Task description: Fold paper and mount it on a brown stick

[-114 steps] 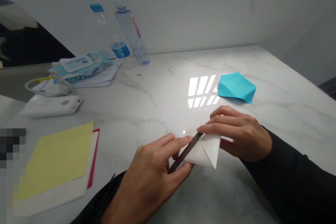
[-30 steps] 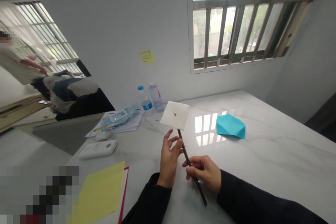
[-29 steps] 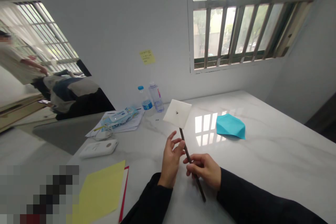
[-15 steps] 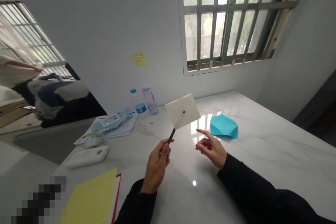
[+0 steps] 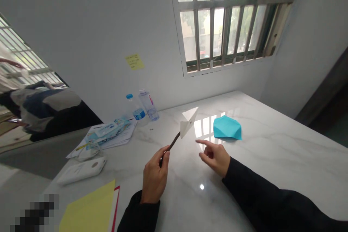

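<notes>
My left hand (image 5: 156,174) is closed around a thin dark stick (image 5: 174,142), which slants up and to the right. At its top end is a white paper pinwheel (image 5: 188,123) with a small dark pin at its centre, seen partly edge-on. My right hand (image 5: 215,157) hovers to the right of the pinwheel, touching nothing. Its index finger is stretched out towards the pinwheel, the thumb held apart below, the other fingers curled. Behind the right hand a folded turquoise sheet of paper (image 5: 227,128) lies on the table.
On the marble-patterned table (image 5: 274,159), yellow paper (image 5: 88,206) lies front left, near a white device (image 5: 83,171). Papers (image 5: 125,136) with a blue-and-white packet (image 5: 110,130) lie behind. Two plastic bottles (image 5: 149,106) stand by the wall. A barred window (image 5: 210,5) is above.
The pinwheel has turned from facing me to nearly edge-on, and its folded blades show. My left hand has shifted slightly left and down with the stick. The view has swung a little right.
</notes>
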`<state>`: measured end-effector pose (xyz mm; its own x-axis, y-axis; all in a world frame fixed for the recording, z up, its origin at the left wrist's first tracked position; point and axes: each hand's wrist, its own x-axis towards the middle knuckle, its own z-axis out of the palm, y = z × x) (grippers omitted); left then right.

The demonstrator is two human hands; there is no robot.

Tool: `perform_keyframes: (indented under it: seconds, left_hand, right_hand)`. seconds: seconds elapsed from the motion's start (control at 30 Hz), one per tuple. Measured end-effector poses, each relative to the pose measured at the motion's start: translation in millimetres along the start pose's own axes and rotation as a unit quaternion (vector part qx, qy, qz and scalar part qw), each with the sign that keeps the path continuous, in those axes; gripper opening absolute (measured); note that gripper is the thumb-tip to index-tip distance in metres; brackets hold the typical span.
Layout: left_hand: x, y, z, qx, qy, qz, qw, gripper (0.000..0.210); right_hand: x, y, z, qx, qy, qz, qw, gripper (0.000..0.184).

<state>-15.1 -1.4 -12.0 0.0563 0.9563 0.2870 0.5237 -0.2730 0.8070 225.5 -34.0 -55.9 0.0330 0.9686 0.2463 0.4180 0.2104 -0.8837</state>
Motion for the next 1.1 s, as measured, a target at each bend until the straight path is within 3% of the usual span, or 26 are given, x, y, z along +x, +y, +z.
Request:
perform_keyframes:
  seconds: [0.1, 0.2, 0.27, 0.33, 0.4, 0.53, 0.77, 0.93, 1.1]
  left_hand:
    - [0, -1, -0.5, -0.027, -0.01, -0.02, 0.999, 0.039]
    - [-2, -6, 1.1, -0.067, -0.062, -0.041, 0.995, 0.045]
    - [-2, -10, 3.1, -0.092, -0.1, -0.052, 0.989, 0.049]
    - [-3, -13, 5.1, -0.106, -0.12, -0.062, 0.985, 0.052]
    - [-3, -14, 6.4, -0.107, -0.122, -0.068, 0.984, 0.054]
    - [-5, -8, 7.0, -0.109, -0.109, -0.069, 0.986, 0.053]
    - [-6, -1, 6.3, -0.123, -0.104, -0.074, 0.984, 0.051]
    - [-6, -9, 6.7, -0.116, -0.153, -0.06, 0.98, 0.051]
    - [-6, -12, 7.0, -0.115, -0.153, -0.061, 0.98, 0.051]
  right_hand:
    - [8, 3, -8, 0.075, 0.075, 0.026, 0.994, 0.065]
    - [16, 9, -12, 0.16, 0.091, 0.029, 0.983, 0.075]
    - [18, 12, -12, 0.208, 0.088, 0.025, 0.974, 0.07]
    - [18, 12, -11, 0.229, 0.078, 0.011, 0.97, 0.052]
    - [15, 8, -10, 0.221, 0.058, -0.002, 0.974, 0.04]
    - [9, -3, -10, 0.2, 0.018, 0.016, 0.979, 0.044]
    - [12, 5, -20, 0.192, 0.103, 0.053, 0.974, 0.055]
    - [14, 10, -25, 0.153, 0.086, 0.047, 0.983, 0.056]
    - [13, 6, -21, 0.157, 0.081, 0.032, 0.984, 0.055]
